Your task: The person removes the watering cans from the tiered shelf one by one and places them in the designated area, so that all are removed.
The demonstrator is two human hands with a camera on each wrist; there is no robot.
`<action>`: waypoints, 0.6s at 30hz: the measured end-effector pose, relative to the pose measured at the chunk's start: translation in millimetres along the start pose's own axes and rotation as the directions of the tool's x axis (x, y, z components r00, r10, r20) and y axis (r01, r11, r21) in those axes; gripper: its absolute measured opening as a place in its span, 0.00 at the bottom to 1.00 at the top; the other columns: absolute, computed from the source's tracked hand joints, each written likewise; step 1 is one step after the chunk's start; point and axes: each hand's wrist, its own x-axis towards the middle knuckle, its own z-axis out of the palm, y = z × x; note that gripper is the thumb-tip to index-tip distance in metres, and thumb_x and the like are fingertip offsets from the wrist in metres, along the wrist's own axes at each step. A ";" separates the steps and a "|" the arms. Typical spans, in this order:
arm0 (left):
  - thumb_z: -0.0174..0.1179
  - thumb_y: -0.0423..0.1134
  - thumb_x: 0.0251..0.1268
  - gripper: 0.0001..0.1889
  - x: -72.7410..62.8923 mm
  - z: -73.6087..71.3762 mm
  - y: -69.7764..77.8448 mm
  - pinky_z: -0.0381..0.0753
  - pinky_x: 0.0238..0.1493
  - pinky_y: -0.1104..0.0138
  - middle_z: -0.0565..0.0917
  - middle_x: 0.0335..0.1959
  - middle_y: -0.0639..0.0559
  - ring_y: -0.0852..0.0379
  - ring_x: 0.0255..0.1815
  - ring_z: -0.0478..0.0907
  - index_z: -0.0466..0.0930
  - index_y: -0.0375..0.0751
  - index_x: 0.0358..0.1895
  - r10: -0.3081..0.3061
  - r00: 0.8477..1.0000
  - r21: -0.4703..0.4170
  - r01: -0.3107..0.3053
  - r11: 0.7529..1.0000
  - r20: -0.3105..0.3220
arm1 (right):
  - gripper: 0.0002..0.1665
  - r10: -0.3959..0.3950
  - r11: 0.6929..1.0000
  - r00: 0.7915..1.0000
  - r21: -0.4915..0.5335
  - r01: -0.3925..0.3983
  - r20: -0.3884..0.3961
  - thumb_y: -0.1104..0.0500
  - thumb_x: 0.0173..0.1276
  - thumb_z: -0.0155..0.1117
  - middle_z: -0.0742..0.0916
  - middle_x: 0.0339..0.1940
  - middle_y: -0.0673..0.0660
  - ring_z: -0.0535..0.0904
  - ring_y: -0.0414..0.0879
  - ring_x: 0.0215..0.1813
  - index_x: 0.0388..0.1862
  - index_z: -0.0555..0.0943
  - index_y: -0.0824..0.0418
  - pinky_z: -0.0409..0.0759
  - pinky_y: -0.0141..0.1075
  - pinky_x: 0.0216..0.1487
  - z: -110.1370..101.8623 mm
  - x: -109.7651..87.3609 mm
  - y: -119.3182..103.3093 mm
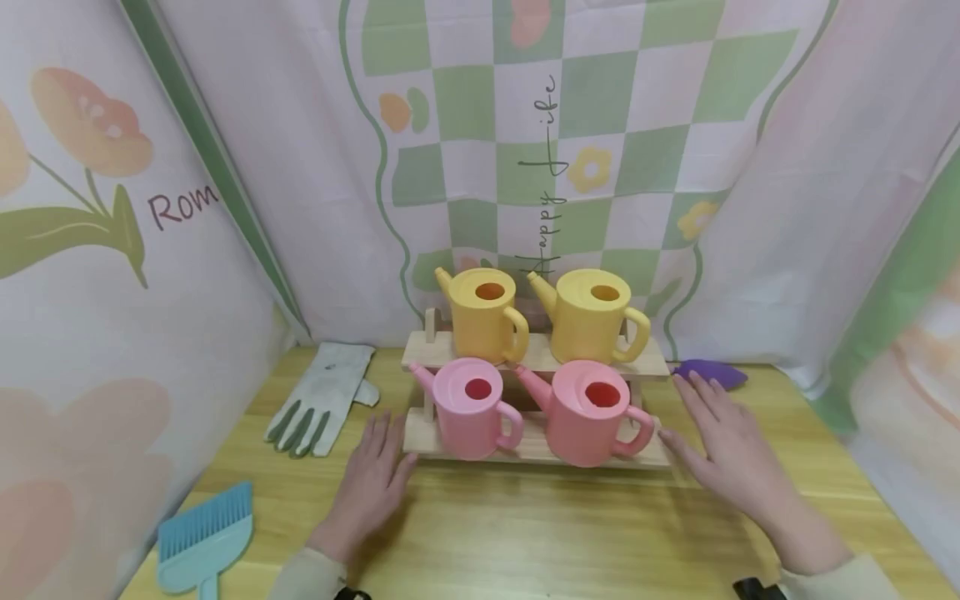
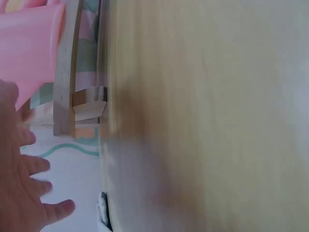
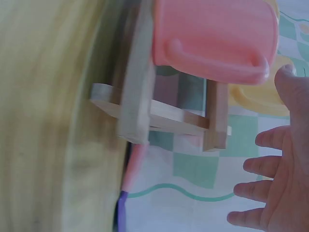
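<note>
A two-step wooden rack (image 1: 420, 442) stands on the table with watering cans on it. Yellow cans, one left (image 1: 480, 329) and one right (image 1: 581, 333), occupy the upper step. On the lower step are a pink can (image 1: 465, 425) and a deeper pink can (image 1: 577, 429). All spouts point left. My left hand (image 1: 371, 483), fingers extended, is beside the rack's left end. My right hand (image 1: 727, 454) is spread by the right end, thumb close to the lower step. Neither holds anything. The left wrist view shows the left hand (image 2: 24, 188) apart from the rack.
A grey-white glove (image 1: 322, 396) with green fingertips lies left of the rack. Nearer the front left is a light-blue brush (image 1: 206, 537). Behind the right hand lies a purple pointed object (image 1: 712, 372), joined to something pink in the right wrist view. Patterned curtains (image 1: 300, 167) enclose the table.
</note>
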 end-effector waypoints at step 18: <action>0.50 0.48 0.76 0.31 30.4 20.2 -0.9 0.64 0.66 0.44 0.68 0.68 0.32 0.36 0.67 0.65 0.58 0.36 0.74 -0.223 0.973 -0.307 0.228 0.924 0.052 | 0.42 0.007 0.992 0.999 0.127 -0.001 -0.047 0.53 0.73 0.59 0.64 0.73 0.72 0.65 0.72 0.67 0.79 0.52 0.57 0.65 0.70 0.58 -23.0 48.9 -16.3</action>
